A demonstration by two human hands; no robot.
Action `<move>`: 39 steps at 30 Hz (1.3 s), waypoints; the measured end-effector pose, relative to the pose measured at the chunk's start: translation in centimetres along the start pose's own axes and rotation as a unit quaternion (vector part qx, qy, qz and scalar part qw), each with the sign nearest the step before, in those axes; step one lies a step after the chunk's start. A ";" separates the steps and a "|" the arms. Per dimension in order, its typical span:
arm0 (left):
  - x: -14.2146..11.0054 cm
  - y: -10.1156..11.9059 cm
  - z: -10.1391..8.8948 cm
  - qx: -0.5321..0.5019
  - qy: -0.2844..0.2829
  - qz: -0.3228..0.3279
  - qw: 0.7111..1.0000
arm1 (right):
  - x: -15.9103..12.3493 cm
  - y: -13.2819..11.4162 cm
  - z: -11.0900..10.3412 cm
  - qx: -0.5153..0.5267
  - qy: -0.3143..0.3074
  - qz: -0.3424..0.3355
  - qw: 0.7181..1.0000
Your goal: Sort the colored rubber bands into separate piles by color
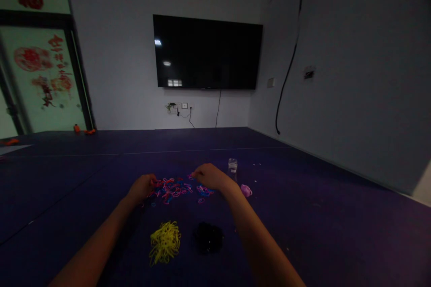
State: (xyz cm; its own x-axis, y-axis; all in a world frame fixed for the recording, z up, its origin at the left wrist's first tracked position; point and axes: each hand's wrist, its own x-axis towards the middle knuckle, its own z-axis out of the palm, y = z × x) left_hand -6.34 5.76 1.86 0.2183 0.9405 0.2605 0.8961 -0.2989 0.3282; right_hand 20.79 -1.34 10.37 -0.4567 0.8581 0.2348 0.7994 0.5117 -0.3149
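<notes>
A loose spread of pink, red and blue rubber bands lies on the dark purple surface. At its left edge my left hand is closed in a pinch; what lies between its fingertips is too small to make out. My right hand reaches over the spread's right side, pinching a pink rubber band at its fingertips. Under that hand sits a small cluster of blue rubber bands. Nearer me are a pile of yellow rubber bands and a dark pile of black bands.
A clear jar stands just beyond my right wrist, with a pink bundle beside my forearm. Tiny white scraps dot the surface. A television hangs on the far wall, and a black cable dangles at the right.
</notes>
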 end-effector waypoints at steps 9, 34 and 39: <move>0.6 -0.9 -0.8 -0.078 0.031 -0.003 0.996 | 0.2 0.3 0.5 0.004 0.006 0.007 1.000; 0.8 0.1 -2.2 -0.201 -0.002 -0.035 0.979 | 2.4 0.4 5.5 0.260 -0.006 0.132 0.957; 0.5 3.3 -3.4 -0.254 -0.011 -0.015 0.967 | 3.0 -0.2 6.8 0.387 0.024 0.165 0.907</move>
State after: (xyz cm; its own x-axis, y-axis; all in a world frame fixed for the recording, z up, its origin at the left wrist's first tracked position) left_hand -4.62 4.68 6.16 0.2072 0.9517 0.2266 0.5978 -0.3065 0.7407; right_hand 16.56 1.41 4.88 -0.2099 0.9767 0.0455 0.3680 0.1221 -0.9218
